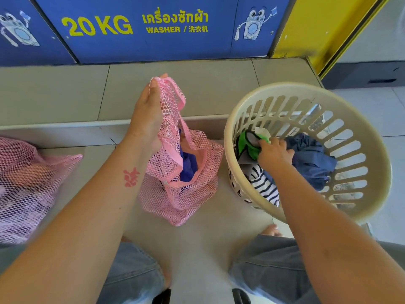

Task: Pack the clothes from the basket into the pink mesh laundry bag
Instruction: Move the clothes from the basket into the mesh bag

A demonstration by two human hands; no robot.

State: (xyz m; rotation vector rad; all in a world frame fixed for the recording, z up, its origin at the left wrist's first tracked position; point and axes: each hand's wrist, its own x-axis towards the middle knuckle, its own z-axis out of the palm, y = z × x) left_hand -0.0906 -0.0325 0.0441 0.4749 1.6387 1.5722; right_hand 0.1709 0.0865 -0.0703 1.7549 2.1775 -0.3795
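Down in the basket (361,137), right hand (272,153) clamps a green garment (248,142); left hand (146,110) pinches the bag (186,172) rim up (blue item inside). Mouth looks narrow, so the garment could snag or the rim slip.

Left arm stretches forward and up, left hand (146,110) raised with fingers pinched together at the top. Right arm reaches out lower and to the right, right hand (274,153) palm-down, fingers curled closed in a grasp, knuckles toward the camera.
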